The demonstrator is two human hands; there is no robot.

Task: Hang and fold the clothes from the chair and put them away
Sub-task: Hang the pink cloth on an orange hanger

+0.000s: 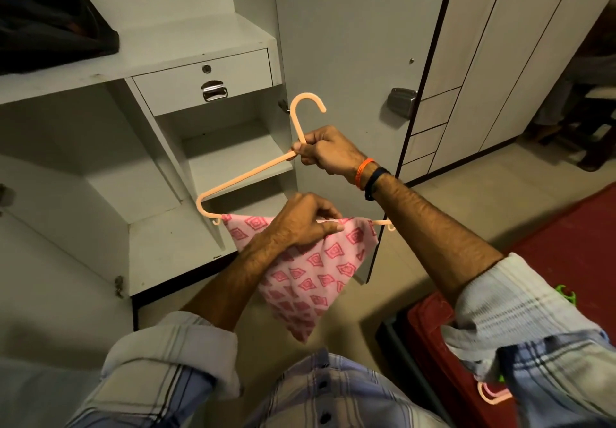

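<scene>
A bedroom or dressing corner of a home: an open white wardrobe (143,147) shows bare shelves, a locking drawer (203,79) with a metal pull, and dark folded fabric (50,24) on an upper shelf. Beside it stand tall closed cupboard doors (493,61) on a pale tiled floor (466,201). Spare plastic hangers (493,394) lie on a red surface (566,244) at right.

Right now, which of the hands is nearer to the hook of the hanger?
The right hand: it grips the peach hanger just below the hook. The left hand is lower, pinching the pink patterned cloth on the bottom bar.
</scene>
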